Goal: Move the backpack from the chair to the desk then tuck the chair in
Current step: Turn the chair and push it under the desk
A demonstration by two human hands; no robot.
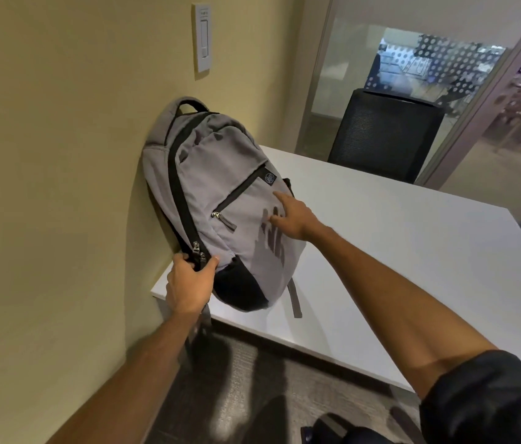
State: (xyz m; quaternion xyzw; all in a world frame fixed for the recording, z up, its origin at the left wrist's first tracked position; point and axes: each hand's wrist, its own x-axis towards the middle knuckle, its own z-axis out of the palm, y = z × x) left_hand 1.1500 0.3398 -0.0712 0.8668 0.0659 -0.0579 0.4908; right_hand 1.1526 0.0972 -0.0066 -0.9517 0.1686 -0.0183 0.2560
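A: Where's the backpack [220, 200]?

B: On the near left corner of the desk [380, 251], propped against the wall [44, 187].

A: The hands?

B: The left hand [188, 283] clasps its lower left edge by the zippers. The right hand [294, 216] is loose, fingers spread, at its front; whether they touch is unclear.

A: The chair [384, 136]?

B: One at the far side, its seat hidden behind the desk.

Matt grey cloth backpack [220, 193] with metal zipper pulls; smooth white desk [396, 251].

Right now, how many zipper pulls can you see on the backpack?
3: one pocket pull on the backpack front, two side pulls beside the left hand. Others may be hidden.
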